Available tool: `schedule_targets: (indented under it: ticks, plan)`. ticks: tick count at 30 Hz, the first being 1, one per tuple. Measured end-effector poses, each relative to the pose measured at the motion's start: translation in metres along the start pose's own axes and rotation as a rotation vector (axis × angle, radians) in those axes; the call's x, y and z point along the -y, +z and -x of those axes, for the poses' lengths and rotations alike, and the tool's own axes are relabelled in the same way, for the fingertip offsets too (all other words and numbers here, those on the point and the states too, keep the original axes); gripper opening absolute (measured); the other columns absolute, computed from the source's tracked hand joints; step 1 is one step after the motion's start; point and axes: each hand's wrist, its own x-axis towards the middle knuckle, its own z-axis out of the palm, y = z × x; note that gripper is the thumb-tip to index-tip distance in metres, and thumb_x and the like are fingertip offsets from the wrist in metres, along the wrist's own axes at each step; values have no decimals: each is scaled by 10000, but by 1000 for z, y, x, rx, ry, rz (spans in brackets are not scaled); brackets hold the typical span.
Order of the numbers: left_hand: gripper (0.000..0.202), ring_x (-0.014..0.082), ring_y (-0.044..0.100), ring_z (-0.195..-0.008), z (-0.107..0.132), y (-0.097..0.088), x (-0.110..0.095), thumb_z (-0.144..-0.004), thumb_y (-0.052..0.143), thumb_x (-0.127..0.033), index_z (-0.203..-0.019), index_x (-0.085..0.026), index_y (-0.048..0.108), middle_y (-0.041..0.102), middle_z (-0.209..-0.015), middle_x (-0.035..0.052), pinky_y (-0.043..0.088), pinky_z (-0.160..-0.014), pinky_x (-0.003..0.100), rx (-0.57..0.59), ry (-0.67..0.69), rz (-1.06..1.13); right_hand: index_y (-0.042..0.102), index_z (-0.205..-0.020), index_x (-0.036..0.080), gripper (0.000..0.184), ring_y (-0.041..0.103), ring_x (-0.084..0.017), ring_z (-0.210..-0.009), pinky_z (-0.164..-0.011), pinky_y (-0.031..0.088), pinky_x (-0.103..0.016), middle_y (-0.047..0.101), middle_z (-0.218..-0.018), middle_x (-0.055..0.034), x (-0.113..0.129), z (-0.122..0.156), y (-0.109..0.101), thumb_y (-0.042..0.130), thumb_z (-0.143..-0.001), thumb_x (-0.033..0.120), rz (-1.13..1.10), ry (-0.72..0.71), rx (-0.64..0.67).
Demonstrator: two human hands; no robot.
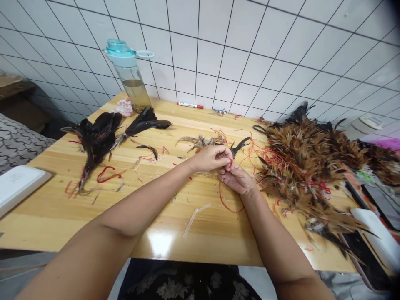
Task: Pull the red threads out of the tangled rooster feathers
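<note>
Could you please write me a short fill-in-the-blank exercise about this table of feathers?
1. The string pinched between the left hand and the right hand is ____ in colour.
2. The large pile of brown feathers lies to the ____ of both hands.
3. The feather bundles near the water bottle are ____ in colour.
4. The top of the table is made of ____.
Missing words: red; right; black; wood.

Home craft workshop: feather heap (pixel 312 166), tiled wall (pixel 250 50), wooden table (pixel 193 233)
</note>
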Motion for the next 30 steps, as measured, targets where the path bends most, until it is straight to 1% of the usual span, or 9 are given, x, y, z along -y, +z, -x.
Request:
schedule_targets:
  ticks: [4,9,11,14,18,24,27,30]
  plan:
    - [103,79,607,-552,-1,6,1,-828,579,-207,-849,-155,492,634,-643,-13,484,-566,199,-26,-52,187,605,-655,192,313,462,-93,-660,-632,381,-232,551,-705,16,-1,-1,1,843,-626,394,-8,5,26]
    - [150,76,601,-526,-2,7,3,-786,574,-128,-841,-168,441,606,-603,-35,479,-558,194,-81,-37,230,607,-692,184,290,452,-81,-644,-623,382,-224,545,-743,17,-4,-3,0,831,-654,364,-31,14,22]
    - [158,89,613,-533,-3,6,4,-770,579,-124,-865,-166,459,621,-618,-29,492,-563,211,-108,-40,227,590,-697,185,275,445,-81,-642,-617,381,-220,524,-731,22,-4,-4,0,823,-670,330,-64,14,20]
    - [140,107,629,-556,-4,5,7,-763,567,-133,-899,-144,536,651,-661,-5,504,-575,232,-136,-75,185,560,-699,187,260,439,-79,-641,-607,385,-210,508,-736,26,-5,-5,1,800,-701,286,-111,7,11]
    - [107,84,619,-598,-6,1,11,-740,581,-116,-835,-116,629,663,-718,8,483,-607,206,-196,-70,82,541,-712,187,213,434,-73,-627,-590,384,-203,518,-746,26,-4,-5,5,742,-759,240,-140,14,-25]
    - [81,97,631,-619,-8,-7,17,-745,623,-140,-816,-108,647,688,-734,34,501,-634,223,-100,-59,100,565,-742,177,126,435,-70,-610,-578,389,-197,528,-716,26,-4,-4,10,675,-805,175,-242,48,-47]
    - [96,102,638,-637,-8,-10,20,-743,660,-170,-814,-106,647,694,-743,41,508,-644,224,-86,-46,99,572,-757,174,99,437,-71,-597,-568,388,-199,523,-699,24,-5,-5,11,642,-822,149,-267,59,-62]
    - [93,104,644,-653,-8,-10,20,-746,658,-170,-813,-110,639,699,-760,43,511,-649,225,-82,-41,73,571,-760,169,94,441,-72,-588,-561,389,-200,522,-686,22,-5,-6,10,626,-826,131,-293,62,-79]
